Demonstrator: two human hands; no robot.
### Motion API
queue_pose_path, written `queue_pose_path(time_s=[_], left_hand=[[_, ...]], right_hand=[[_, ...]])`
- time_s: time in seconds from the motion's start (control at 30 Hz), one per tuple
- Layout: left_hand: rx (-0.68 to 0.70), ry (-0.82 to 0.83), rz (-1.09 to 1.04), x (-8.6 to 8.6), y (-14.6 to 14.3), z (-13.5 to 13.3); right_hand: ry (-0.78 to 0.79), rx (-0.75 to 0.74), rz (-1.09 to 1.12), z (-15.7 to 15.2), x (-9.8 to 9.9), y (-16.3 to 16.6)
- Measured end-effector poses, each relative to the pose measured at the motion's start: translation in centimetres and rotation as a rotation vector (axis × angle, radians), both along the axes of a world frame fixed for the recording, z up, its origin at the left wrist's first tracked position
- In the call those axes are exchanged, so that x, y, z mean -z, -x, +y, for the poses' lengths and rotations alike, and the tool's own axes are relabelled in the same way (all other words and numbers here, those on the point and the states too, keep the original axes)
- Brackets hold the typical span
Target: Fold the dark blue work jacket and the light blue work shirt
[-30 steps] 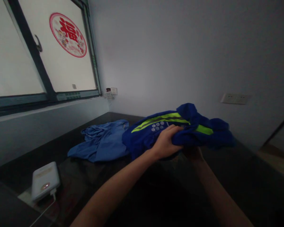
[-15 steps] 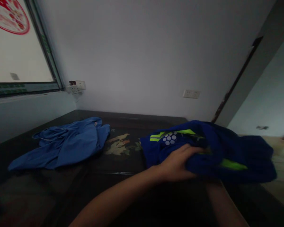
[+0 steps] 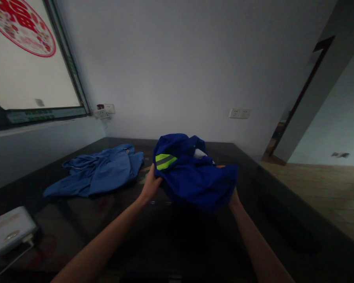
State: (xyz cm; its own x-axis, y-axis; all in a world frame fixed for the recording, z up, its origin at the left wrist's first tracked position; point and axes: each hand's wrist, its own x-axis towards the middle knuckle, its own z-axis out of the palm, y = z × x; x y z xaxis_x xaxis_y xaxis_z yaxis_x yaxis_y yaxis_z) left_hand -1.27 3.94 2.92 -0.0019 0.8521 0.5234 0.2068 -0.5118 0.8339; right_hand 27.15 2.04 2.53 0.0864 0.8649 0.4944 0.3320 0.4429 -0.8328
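Note:
A bunched dark-blue garment (image 3: 194, 177) with a yellow-green and grey reflective strip hangs between my two hands above the dark table (image 3: 129, 232). My left hand (image 3: 151, 184) grips its left side just under the strip, fingers partly hidden by the cloth. On the right, my right hand (image 3: 233, 196) is mostly covered by the fabric; an orange-toned bit, perhaps fingertips, shows at the upper right fold. A lighter blue garment (image 3: 106, 171) lies crumpled on the table, left of my left hand and apart from it.
At the front left lies a white box-like device (image 3: 10, 230) with a white cable (image 3: 14, 260). Wall sockets (image 3: 240, 113) sit behind the table. A window (image 3: 32, 78) is at the left. Past the table's right edge is a wooden-looking floor (image 3: 327, 192).
Both hands have carried the dark-blue garment leftward to the middle and bunched it more compactly. The view has shifted, bringing the white device into sight. The lighter garment stays on the table.

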Motion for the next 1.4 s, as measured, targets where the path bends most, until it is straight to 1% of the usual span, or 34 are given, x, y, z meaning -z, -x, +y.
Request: queue_pose_path(time_s=[0.07, 0.13, 0.23, 0.37, 0.5, 0.57, 0.63, 0.67, 0.77, 0.8, 0.83, 0.87, 0.97, 1.03, 1.07, 1.1, 1.17, 1.23, 1.3, 1.37, 1.4], left_hand=[[-0.062, 0.089, -0.019, 1.3, 1.6, 1.0], [-0.119, 0.158, -0.028, 2.5, 2.8, 2.0], [-0.180, 0.175, -0.014, 3.9, 4.2, 2.7], [-0.173, 0.196, 0.099, 4.7, 5.6, 2.9], [-0.176, 0.252, 0.168, 5.2, 6.9, 3.8], [-0.156, 0.248, 0.172, 5.2, 7.6, 4.4], [-0.152, 0.234, 0.195, 4.9, 8.4, 4.8], [-0.182, 0.231, 0.221, 4.5, 8.7, 4.9], [-0.364, 0.186, 0.314, 2.9, 9.0, 4.3], [-0.389, 0.148, 0.331, 2.2, 8.7, 3.8], [-0.372, 0.106, 0.334, 1.5, 8.1, 3.1], [-0.318, 0.069, 0.329, 0.8, 7.4, 2.3], [-0.085, -0.021, 0.337, -1.4, 4.2, -1.6], [-0.004, -0.121, 0.441, -2.6, 2.0, -4.8], [0.016, -0.163, 0.517, -2.9, 1.0, -6.4], [0.036, -0.197, 0.605, -3.2, 0.1, -7.8], [0.055, -0.243, 0.795, -3.0, -1.2, -9.8], [0.030, -0.251, 0.967, -2.1, -1.9, -10.6], [-0.032, -0.255, 1.095, -0.9, -2.1, -10.6], [-0.077, -0.282, 1.180, 0.1, -1.8, -10.2], [-0.090, -0.298, 1.205, 0.4, -1.5, -10.0]], right_hand=[[-0.038, -0.027, -0.007, -0.7, 0.2, 1.5], [-0.052, -0.119, -0.073, -1.5, 0.1, 3.0], [-0.054, -0.273, -0.196, -2.6, -0.2, 4.9], [-0.028, -0.409, -0.298, -3.0, -0.3, 6.2], [0.030, -0.454, -0.346, -2.9, 0.3, 6.8], [0.058, -0.485, -0.375, -3.0, 0.6, 7.2], [0.095, -0.526, -0.415, -3.2, 1.0, 7.6], [0.113, -0.550, -0.434, -3.4, 1.2, 7.9], [0.137, -0.621, -0.461, -4.1, 1.5, 8.5], [0.132, -0.644, -0.456, -4.3, 1.4, 8.7], [0.119, -0.668, -0.444, -4.5, 1.3, 8.8], [0.106, -0.690, -0.426, -4.8, 1.1, 8.8], [0.081, -0.722, -0.338, -5.3, 0.1, 8.1], [0.077, -0.680, -0.267, -5.1, -0.6, 6.6], [0.069, -0.626, -0.229, -4.7, -1.0, 5.7], [0.055, -0.551, -0.191, -4.2, -1.3, 4.5], [0.015, -0.341, -0.119, -2.6, -1.7, 1.9], [-0.027, -0.102, -0.088, -0.5, -1.6, -0.6], [-0.056, 0.102, -0.111, 1.6, -0.9, -2.6], [-0.076, 0.222, -0.150, 3.3, 0.4, -3.8], [-0.081, 0.257, -0.168, 3.9, 1.2, -4.2]])
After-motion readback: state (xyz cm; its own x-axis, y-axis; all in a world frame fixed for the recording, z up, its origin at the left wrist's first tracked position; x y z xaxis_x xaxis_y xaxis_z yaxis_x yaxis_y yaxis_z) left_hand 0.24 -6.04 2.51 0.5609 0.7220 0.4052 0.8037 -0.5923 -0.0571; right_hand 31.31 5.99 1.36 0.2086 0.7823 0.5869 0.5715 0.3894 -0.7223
